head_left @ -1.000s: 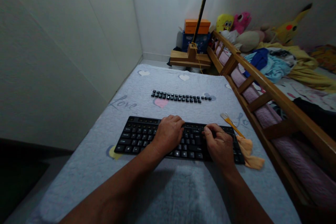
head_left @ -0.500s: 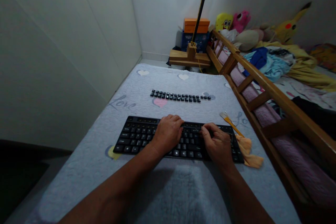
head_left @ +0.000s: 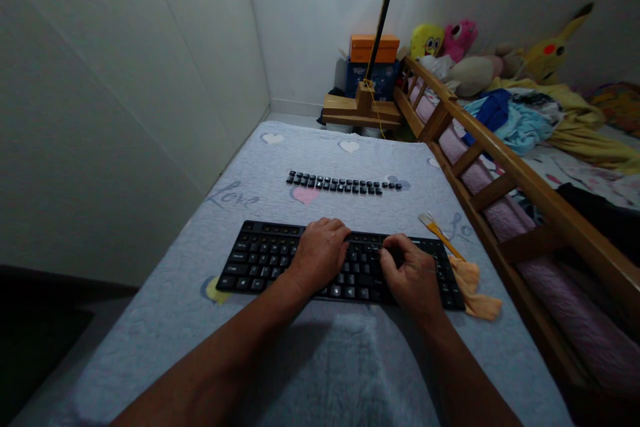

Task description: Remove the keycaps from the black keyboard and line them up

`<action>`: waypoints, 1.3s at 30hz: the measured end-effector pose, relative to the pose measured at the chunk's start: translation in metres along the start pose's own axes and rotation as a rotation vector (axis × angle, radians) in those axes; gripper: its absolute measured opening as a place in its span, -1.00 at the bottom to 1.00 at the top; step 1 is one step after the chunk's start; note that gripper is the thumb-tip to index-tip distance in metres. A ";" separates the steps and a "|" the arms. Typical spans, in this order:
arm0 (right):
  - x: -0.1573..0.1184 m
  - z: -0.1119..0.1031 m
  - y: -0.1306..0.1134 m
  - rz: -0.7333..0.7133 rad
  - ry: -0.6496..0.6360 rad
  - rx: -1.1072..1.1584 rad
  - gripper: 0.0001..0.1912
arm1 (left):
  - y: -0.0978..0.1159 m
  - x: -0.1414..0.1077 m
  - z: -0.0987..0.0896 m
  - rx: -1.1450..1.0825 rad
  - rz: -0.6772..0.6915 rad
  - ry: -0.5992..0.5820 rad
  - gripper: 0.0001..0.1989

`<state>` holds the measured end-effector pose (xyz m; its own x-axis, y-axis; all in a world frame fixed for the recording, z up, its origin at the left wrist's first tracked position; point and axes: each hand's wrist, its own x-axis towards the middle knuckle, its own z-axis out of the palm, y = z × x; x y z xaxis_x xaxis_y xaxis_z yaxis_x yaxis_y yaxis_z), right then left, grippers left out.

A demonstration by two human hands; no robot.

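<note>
Centrally, the keyboard (head_left: 265, 260) lies flat on the sheet (head_left: 173, 320), crosswise before the person. The left hand (head_left: 321, 250) rests over its middle, fingers close together and bent toward the far edge; whether it clamps the board or merely lies on it cannot be told. The right hand (head_left: 413, 273) is curled over the right part, thumb and forefinger near each other; whether a key is pinched between them is too dark to tell. Beyond, apart from the board, loose keys (head_left: 326, 187) form two rows, with a short run at the right end. A brush (head_left: 440, 235) and a cloth (head_left: 483, 307) lie beside the right end, the cloth touching it.

Likely faults: the soft sheet may let the board tilt or slide under uneven pressure; an oblique pull or push could damage a key's mount; a tug on the sheet could disorder the rows.
</note>
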<state>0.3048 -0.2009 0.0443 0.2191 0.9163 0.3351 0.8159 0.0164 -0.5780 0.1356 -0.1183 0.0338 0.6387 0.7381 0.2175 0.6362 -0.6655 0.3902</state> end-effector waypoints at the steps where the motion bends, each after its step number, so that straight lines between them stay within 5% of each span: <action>1: 0.000 0.000 0.000 0.002 0.004 -0.001 -0.94 | 0.000 0.000 0.000 0.000 0.000 -0.001 -0.83; 14: -0.001 0.003 -0.001 -0.007 0.067 -0.005 -0.87 | 0.000 0.000 0.000 0.000 -0.001 -0.009 -0.82; 29: 0.009 -0.012 0.019 -0.095 -0.255 0.021 -0.90 | 0.000 -0.001 0.000 0.006 0.003 -0.007 -0.82; 39: 0.016 -0.009 0.020 -0.086 -0.255 -0.026 -0.95 | 0.000 0.000 0.001 0.000 0.000 -0.009 -0.83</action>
<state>0.3295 -0.1896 0.0449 0.0097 0.9832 0.1822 0.8401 0.0908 -0.5348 0.1353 -0.1184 0.0330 0.6429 0.7368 0.2096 0.6361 -0.6659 0.3898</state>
